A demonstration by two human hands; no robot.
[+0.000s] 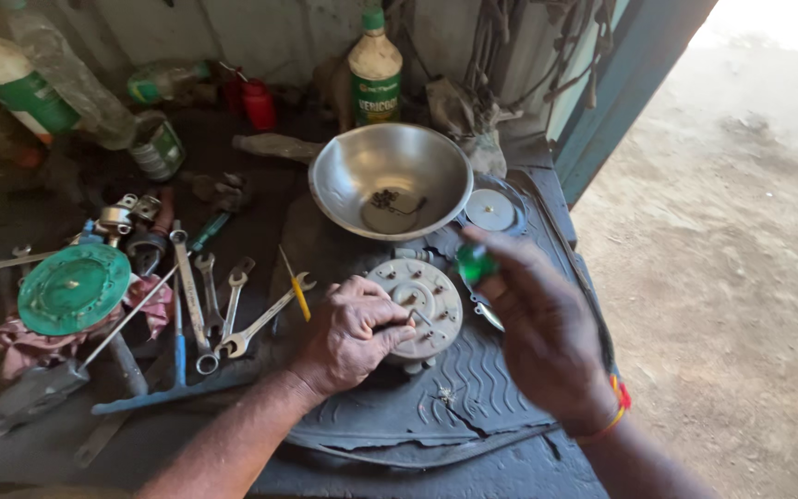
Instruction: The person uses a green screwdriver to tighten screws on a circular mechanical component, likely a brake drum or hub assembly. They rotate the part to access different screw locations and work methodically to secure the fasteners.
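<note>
Left hand (351,334) grips round metal part's (416,308) left edge; right hand (538,323), blurred, apparently pinches green-handled tool (475,264); steel bowl (390,180) just beyond.

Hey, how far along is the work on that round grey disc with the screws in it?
Looks done: some small dark parts already lie in the steel bowl. In hand: the left hand steadies the round grey metal disc on the black rubber mat, while the right hand holds a green-handled tool, blurred. Left: several screws appear seated in the disc; spanners lie unused beside it.
</note>
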